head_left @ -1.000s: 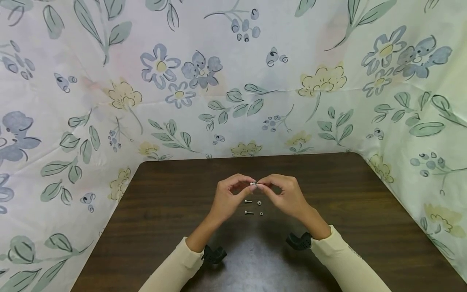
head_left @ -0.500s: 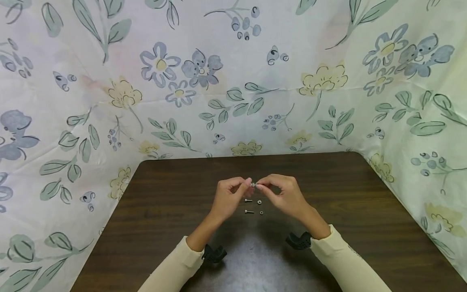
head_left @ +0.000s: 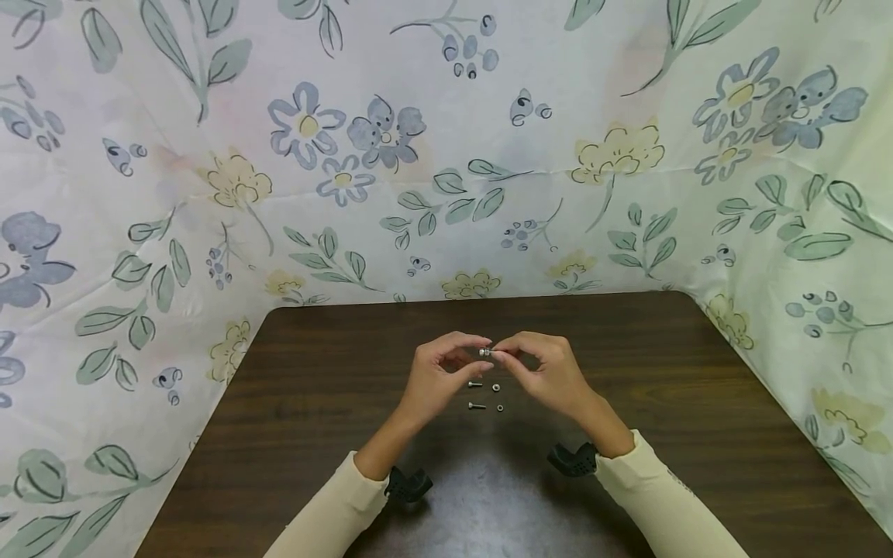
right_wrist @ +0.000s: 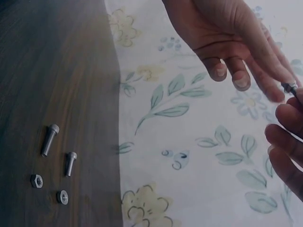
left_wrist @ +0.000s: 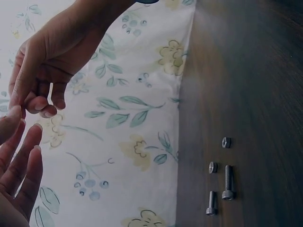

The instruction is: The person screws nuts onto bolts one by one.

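My right hand (head_left: 547, 376) pinches a small metal bolt (head_left: 484, 353) by its end between thumb and index finger, above the table. A nut (right_wrist: 288, 88) shows dark around it in the right wrist view. My left hand (head_left: 434, 380) surrounds the other end, its thumb and index finger spread apart above and below it. In the left wrist view the fingers hide the bolt. Below the hands lie a shorter bolt (left_wrist: 211, 203) and a longer bolt (left_wrist: 228, 182), both socket-headed, beside two loose nuts, one hexagonal nut (right_wrist: 37, 181) and one rounder-looking nut (right_wrist: 62, 197).
The dark wood table (head_left: 314, 434) reaches to a floral cloth (head_left: 446, 232) hanging behind and along both sides. Black wrist mounts, a left one (head_left: 409, 487) and a right one (head_left: 572, 460), stick out under the cream sleeves.
My left thumb and index finger were together at the bolt, then the thumb rolled upward across it; now they are spread apart. The right hand has kept its pinch. The loose pieces have not moved.
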The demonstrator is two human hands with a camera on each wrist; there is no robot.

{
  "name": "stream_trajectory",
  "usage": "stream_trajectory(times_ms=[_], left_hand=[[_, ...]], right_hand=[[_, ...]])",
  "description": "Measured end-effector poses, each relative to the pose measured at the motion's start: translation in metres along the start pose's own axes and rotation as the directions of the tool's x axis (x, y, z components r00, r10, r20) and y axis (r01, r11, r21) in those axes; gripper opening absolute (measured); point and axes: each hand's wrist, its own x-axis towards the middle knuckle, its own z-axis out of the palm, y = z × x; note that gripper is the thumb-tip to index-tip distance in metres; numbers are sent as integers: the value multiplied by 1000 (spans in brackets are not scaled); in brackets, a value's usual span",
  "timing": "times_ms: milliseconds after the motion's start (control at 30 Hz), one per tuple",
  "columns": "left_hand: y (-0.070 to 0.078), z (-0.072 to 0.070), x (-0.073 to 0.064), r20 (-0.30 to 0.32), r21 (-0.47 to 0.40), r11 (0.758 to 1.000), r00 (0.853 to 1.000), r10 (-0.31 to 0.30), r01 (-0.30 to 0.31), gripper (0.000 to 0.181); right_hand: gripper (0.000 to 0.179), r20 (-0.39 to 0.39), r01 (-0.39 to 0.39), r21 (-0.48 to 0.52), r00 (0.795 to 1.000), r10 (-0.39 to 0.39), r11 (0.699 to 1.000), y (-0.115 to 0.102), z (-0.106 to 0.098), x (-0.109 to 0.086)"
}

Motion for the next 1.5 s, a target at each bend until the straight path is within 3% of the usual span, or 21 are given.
stream_trajectory(times_ms=[300,533,667,867,967,1033,1200,1500], left_hand=[[2,2,0,-18,-7,1000,1000,-25,25,15],[-21,4,-3,-23,-9,997,996,-83,82,9],[-27,4,-5,-26,-2,996,996,-88,88,4],[-28,2,-5,4,14,992,992,-123,123,25],[-27,0,-5,29,9,989,988,-150,150,24],[-26,-1,-5,41,-13,990,989,-140,141,17],[-25,-1,-5,34,-11,998,998,-55,55,40],[-26,0,-3,0,-3,1000,1000,-22,22,17]], right_hand=[[6,5,3,-2,1000,-3,1000,-2,0,0],[3,3,8,2,1000,-8,1000,-3,1,0],[3,2,20,-1,1000,-20,1000,-3,2,0],[5,2,34,1,999,-34,999,-3,3,0],[6,0,37,-3,999,-37,999,-3,3,0],[7,-5,35,-10,999,-35,999,-3,3,0],[11,-13,21,-24,1000,-21,999,-2,3,-1],[7,-8,19,-13,1000,-19,1000,-4,2,0]])
